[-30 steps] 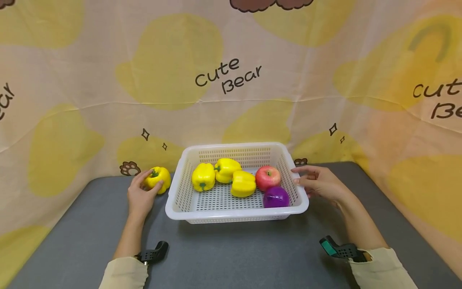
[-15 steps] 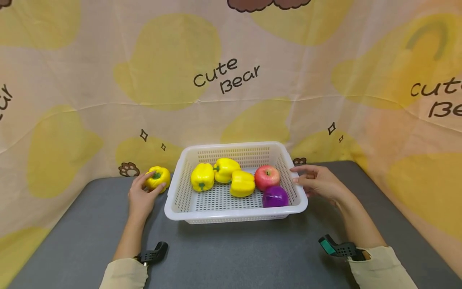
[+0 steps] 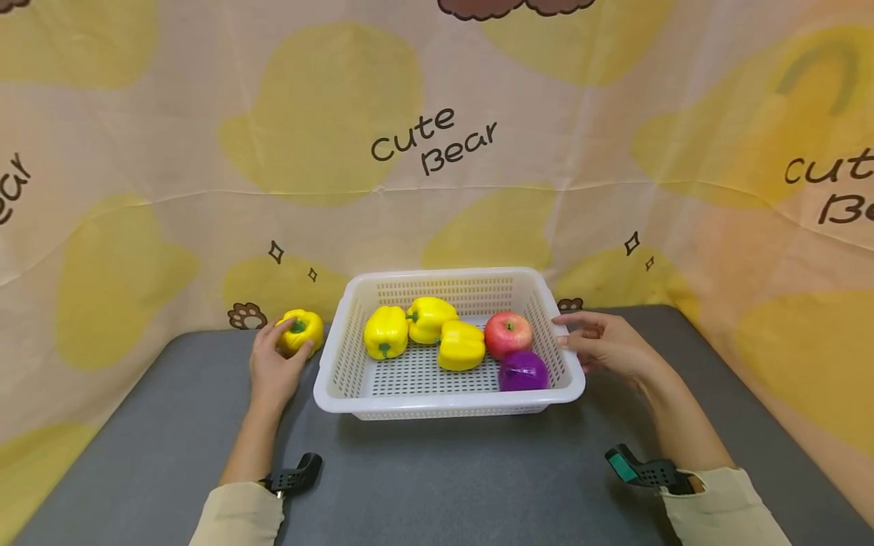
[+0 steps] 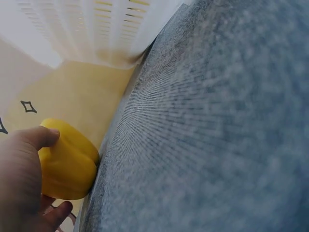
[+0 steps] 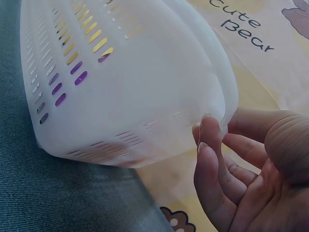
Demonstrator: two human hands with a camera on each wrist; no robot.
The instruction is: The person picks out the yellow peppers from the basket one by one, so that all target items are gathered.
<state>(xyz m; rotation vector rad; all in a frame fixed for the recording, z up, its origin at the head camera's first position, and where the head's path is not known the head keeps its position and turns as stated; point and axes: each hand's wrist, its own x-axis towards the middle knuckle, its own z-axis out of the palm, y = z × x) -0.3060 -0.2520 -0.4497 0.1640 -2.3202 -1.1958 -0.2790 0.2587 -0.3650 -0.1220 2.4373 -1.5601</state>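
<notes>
My left hand (image 3: 275,371) is at a yellow bell pepper (image 3: 302,332) on the table left of the white basket (image 3: 447,405). In the left wrist view the thumb (image 4: 46,137) lies on one side of the pepper (image 4: 72,162), and fingers curl beneath its other side. The pepper sits against the grey surface. At the basket's right end, my right hand (image 3: 610,347) pinches the rim; the right wrist view shows the fingertips (image 5: 208,126) on the rim of the basket (image 5: 159,92). Inside are several yellow bell peppers (image 3: 385,332), a red apple (image 3: 508,334) and a glossy purple ball-shaped item (image 3: 523,371).
The basket stands near the back of a grey table (image 3: 451,478). Behind it hangs a printed cloth (image 3: 328,136) with yellow patches and bear lettering, which also closes off both sides. A black wrist strap mount (image 3: 297,474) shows on the left arm, another on the right.
My left hand has shifted slightly right and away along the yellow bell pepper, which has edged slightly toward the back. The right hand and basket hold still; the head view sways a little.
</notes>
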